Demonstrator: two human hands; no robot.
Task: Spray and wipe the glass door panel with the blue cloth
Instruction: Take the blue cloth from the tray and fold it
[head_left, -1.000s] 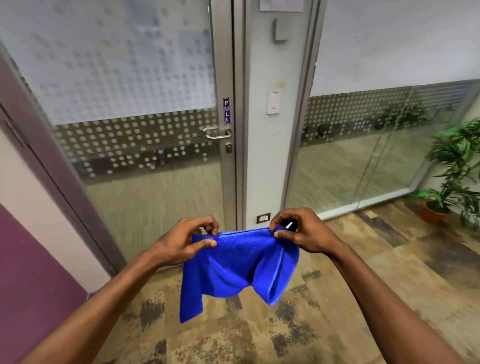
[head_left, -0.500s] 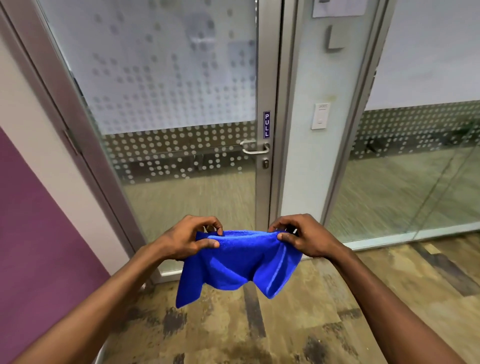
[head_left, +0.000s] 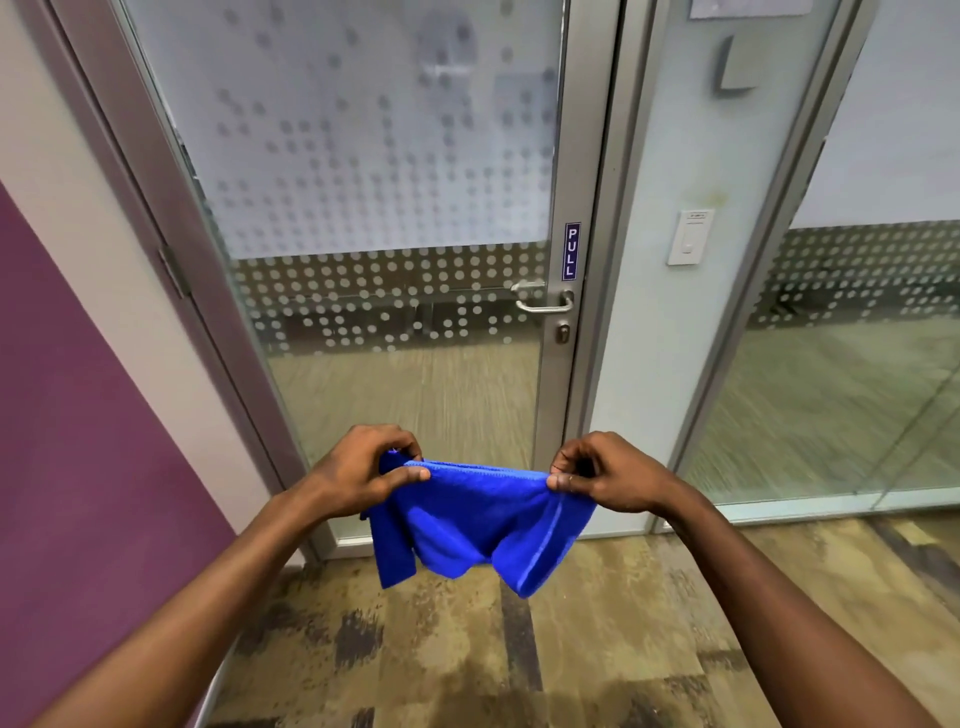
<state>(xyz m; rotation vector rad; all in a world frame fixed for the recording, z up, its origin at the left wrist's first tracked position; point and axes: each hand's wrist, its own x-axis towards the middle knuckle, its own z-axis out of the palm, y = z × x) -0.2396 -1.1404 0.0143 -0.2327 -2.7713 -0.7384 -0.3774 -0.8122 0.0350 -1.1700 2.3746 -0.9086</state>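
Note:
A blue cloth (head_left: 478, 519) hangs stretched between both hands at waist height, its lower part drooping in folds. My left hand (head_left: 358, 470) pinches its left top corner, and my right hand (head_left: 608, 475) pinches the right top corner. Straight ahead stands the glass door panel (head_left: 374, 208), frosted with a dot pattern in its upper part and clear below, in a grey metal frame. The cloth is held apart from the glass. No spray bottle shows in the view.
A metal lever handle (head_left: 543, 301) and a PULL sign (head_left: 571, 252) sit on the door's right stile. A wall switch (head_left: 688, 239) is on the narrow panel beside it. More glazing (head_left: 857, 338) runs right. A purple wall (head_left: 78, 441) stands at left. Patterned carpet (head_left: 519, 649) lies underfoot.
The view has swung left and closer to the door, so the plant at right has left the frame. Both hands still hold the cloth, now spread a little wider.

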